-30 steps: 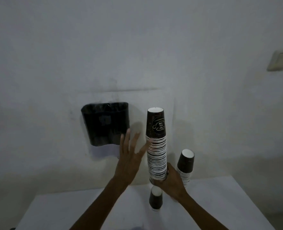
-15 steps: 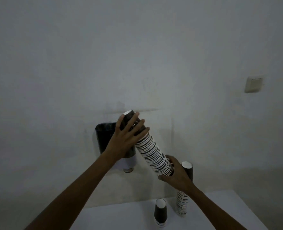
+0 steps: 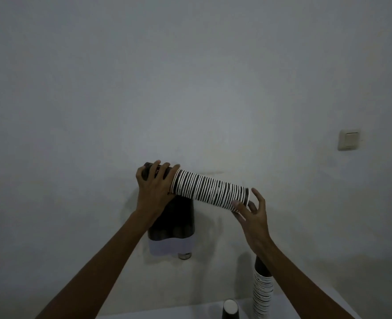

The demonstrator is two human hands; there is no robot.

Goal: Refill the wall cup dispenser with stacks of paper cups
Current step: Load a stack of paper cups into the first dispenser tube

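A long stack of black paper cups with white rims lies nearly level in front of the wall, just above the dark wall cup dispenser. My left hand grips the stack's closed end at the left, over the dispenser's top. At the open end on the right, my right hand supports the stack with its fingers spread around the rim. The dispenser's top opening is hidden behind my left hand and the stack.
A second, shorter stack of cups stands on the white table at lower right, partly behind my right forearm. One single upturned cup stands beside it. A light switch sits on the wall at right.
The stack has tipped from steeply slanted to almost level and risen above the dispenser. My left hand moved to its closed end; my right hand shifted right to the open end.
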